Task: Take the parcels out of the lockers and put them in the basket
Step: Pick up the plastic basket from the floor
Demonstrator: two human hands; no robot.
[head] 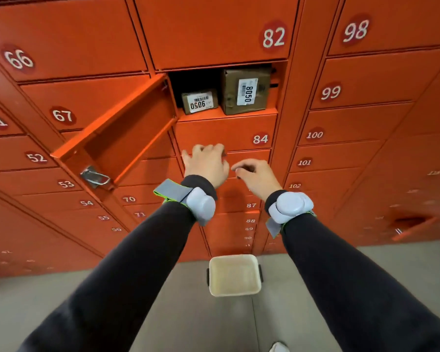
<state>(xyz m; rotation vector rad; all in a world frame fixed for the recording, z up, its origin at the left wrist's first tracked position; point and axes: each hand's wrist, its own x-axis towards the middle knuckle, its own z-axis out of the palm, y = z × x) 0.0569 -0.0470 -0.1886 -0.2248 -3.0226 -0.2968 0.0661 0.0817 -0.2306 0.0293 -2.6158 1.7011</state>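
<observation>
An orange locker [226, 113] stands open between doors 82 and 84, its door [120, 138] swung out to the left. Inside sit two brown cardboard parcels: a small one [200, 101] labelled 9050 on the left and a taller one [244, 90] labelled 8050 on the right. My left hand [207, 163] and my right hand [255, 176] are raised below the opening, in front of door 84, fingers loosely curled, holding nothing. A cream basket [235, 292] rests on the grey floor below, with nothing visible in it.
Closed orange locker doors with white numbers fill the wall on all sides. The open door's metal latch [95, 177] juts out at the left. Another small locker [412, 223] is ajar low on the right. A shoe tip [280, 348] shows at the bottom.
</observation>
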